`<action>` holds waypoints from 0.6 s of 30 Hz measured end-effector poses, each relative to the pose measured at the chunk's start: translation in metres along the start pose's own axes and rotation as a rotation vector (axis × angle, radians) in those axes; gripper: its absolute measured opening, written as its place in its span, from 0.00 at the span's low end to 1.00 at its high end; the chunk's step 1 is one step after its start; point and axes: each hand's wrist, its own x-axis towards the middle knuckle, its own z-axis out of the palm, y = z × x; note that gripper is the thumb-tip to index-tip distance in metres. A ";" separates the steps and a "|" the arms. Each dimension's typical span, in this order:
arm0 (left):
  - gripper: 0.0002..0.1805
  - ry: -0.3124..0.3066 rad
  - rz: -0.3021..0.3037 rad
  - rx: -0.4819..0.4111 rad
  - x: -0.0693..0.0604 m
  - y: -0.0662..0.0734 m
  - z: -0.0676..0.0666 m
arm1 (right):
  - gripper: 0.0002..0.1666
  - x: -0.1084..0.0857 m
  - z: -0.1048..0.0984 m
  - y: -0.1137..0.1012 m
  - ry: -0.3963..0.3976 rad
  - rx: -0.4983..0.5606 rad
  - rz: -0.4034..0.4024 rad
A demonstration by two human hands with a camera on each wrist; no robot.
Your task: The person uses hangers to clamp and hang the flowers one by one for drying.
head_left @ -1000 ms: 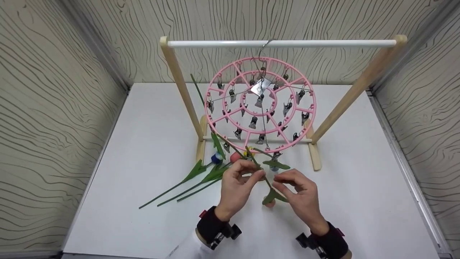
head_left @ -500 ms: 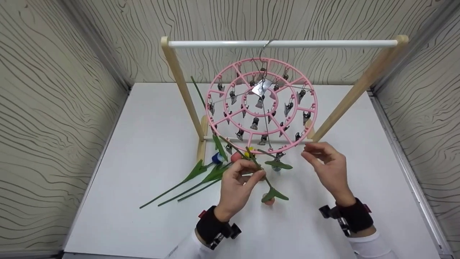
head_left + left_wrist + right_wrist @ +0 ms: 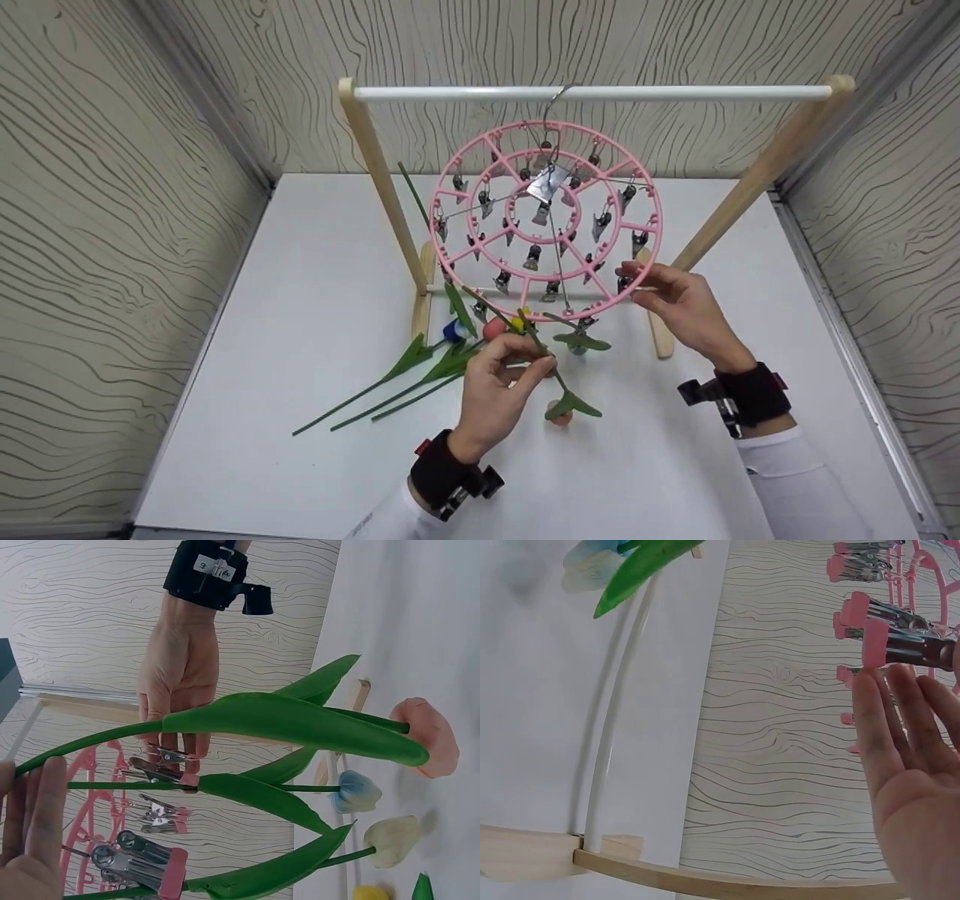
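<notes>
My left hand point(image 3: 499, 390) pinches the stem of an artificial tulip point(image 3: 561, 375) between thumb and fingers. Its pink bloom point(image 3: 427, 736) points downward, with green leaves point(image 3: 292, 727) just above it. My right hand point(image 3: 686, 311) is at the right front rim of a pink round clip hanger point(image 3: 517, 289). Thumb and fingers there hold a metal clip point(image 3: 911, 649) with a pink tip; its grip end is partly out of the right wrist view. A blue tulip point(image 3: 356, 791) and a white tulip point(image 3: 394, 841) hang from clips nearby.
The hanger hooks onto the white bar point(image 3: 465, 93) of a wooden stand point(image 3: 382, 180). Several tulips lie left of my left hand on the white table point(image 3: 247, 360), with blue point(image 3: 454, 330), red point(image 3: 493, 328) and yellow heads. Patterned walls point(image 3: 90, 225) surround the table.
My right hand has left the held tulip, swung out to the right, then come up and in to a clip on the hanger's rim. The left hand has stayed put.
</notes>
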 end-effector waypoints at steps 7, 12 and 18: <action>0.09 -0.008 0.032 -0.003 -0.001 -0.001 0.000 | 0.19 0.004 -0.004 -0.004 -0.103 -0.013 0.007; 0.10 -0.007 0.018 -0.007 0.001 0.001 -0.001 | 0.15 0.000 -0.005 -0.006 -0.083 -0.006 0.016; 0.10 -0.007 -0.002 0.001 0.002 0.001 -0.003 | 0.13 -0.009 -0.003 -0.006 -0.016 0.022 -0.001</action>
